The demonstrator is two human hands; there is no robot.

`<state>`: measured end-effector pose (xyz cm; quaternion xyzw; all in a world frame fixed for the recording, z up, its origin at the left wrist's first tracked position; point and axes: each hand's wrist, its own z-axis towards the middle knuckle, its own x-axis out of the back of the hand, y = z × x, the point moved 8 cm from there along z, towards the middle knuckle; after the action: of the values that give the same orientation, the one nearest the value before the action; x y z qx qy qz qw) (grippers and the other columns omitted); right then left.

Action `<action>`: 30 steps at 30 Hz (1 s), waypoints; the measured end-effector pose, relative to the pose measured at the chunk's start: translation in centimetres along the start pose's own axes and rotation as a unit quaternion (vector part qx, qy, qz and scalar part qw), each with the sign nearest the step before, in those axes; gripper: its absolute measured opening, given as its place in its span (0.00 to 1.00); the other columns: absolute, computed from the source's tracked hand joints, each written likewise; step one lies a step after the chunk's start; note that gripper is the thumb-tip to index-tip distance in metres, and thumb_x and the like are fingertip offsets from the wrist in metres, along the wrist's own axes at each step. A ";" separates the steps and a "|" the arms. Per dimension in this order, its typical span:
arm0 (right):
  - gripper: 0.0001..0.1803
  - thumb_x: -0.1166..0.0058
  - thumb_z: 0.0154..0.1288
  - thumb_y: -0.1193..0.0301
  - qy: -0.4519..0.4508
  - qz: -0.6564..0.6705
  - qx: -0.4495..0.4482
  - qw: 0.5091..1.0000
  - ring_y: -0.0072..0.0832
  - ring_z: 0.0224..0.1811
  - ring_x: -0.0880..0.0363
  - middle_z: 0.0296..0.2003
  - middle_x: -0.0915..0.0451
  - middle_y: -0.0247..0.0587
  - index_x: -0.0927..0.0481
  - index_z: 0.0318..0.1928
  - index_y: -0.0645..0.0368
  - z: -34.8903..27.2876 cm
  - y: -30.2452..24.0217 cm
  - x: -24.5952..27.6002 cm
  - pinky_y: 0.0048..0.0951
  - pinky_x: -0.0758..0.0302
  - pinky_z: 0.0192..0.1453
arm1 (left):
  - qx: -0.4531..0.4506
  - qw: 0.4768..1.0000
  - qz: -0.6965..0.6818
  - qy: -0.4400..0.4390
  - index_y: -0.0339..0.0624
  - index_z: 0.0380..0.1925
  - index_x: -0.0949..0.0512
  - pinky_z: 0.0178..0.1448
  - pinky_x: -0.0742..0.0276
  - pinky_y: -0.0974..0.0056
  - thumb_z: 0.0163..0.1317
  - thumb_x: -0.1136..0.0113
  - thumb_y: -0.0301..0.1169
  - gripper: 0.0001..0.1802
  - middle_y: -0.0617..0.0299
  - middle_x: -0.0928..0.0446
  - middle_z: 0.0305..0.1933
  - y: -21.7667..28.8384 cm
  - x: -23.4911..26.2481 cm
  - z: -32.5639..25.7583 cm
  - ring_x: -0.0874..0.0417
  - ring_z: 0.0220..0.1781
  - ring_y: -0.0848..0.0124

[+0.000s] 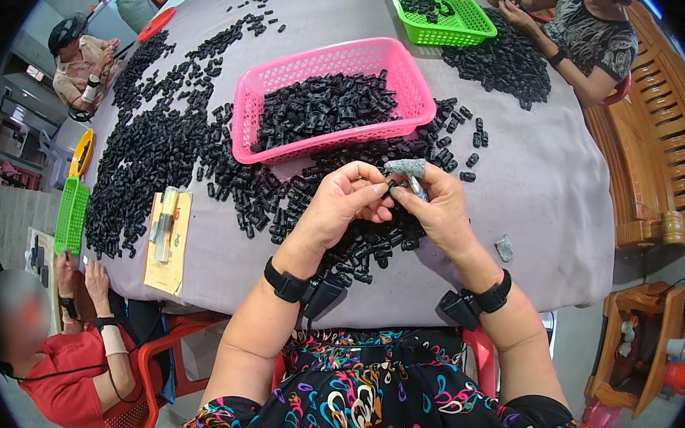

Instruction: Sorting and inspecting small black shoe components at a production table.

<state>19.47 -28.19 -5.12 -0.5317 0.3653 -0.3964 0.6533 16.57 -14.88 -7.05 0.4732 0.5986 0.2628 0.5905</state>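
Observation:
My left hand (pixel 341 206) and my right hand (pixel 442 213) meet over the near edge of the pile, thumbs and fingers pinched together. Between the fingertips is a small black piece (pixel 391 184), mostly hidden by them. Grey cloth covers a fingertip of my right hand, and something shiny shows beside its thumb. Under and around my hands lie many loose short black plastic cylinders (pixel 360 248). Just beyond them stands a pink perforated basket (pixel 255 117), partly filled with the same black pieces.
More black pieces spread across the grey cloth-covered table (pixel 540 190) to the left. A yellow notepad (pixel 164 273) with a marker-like tube (pixel 165 227) lies left. A grey cloth scrap (pixel 504 248) sits right. A green basket (pixel 456 35) stands far right. Several other people sit around the table.

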 end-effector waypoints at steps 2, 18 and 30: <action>0.14 0.41 0.62 0.77 0.006 0.000 0.012 1.000 0.13 0.40 0.25 0.39 0.19 0.29 0.20 0.49 0.61 0.0 -0.3 -0.1 0.19 0.27 0.45 | -0.012 1.000 0.014 0.016 0.39 0.42 0.24 0.37 0.20 0.72 0.66 0.42 0.28 0.07 0.62 0.19 0.35 0.2 0.0 0.0 0.17 0.32 0.75; 0.12 0.40 0.63 0.74 0.027 -0.074 0.025 0.997 0.12 0.33 0.28 0.31 0.21 0.27 0.19 0.47 0.61 -0.1 -1.0 0.2 0.18 0.29 0.37 | -0.001 0.993 0.120 0.020 0.37 0.46 0.26 0.38 0.20 0.73 0.64 0.40 0.26 0.12 0.65 0.21 0.33 -0.2 -0.1 -0.1 0.19 0.30 0.79; 0.16 0.51 0.71 0.71 -0.007 -0.059 -0.003 0.998 0.13 0.40 0.28 0.39 0.22 0.31 0.23 0.55 0.63 -0.1 -0.8 0.1 0.18 0.29 0.42 | -0.074 0.990 0.093 0.074 0.36 0.44 0.20 0.32 0.25 0.76 0.69 0.47 0.30 0.11 0.65 0.21 0.28 1.7 1.3 -0.4 0.23 0.26 0.79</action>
<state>19.31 -28.38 -4.37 -0.5566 0.3300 -0.4295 0.6299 16.80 -12.93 -6.09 0.4611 0.5729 0.3947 0.5507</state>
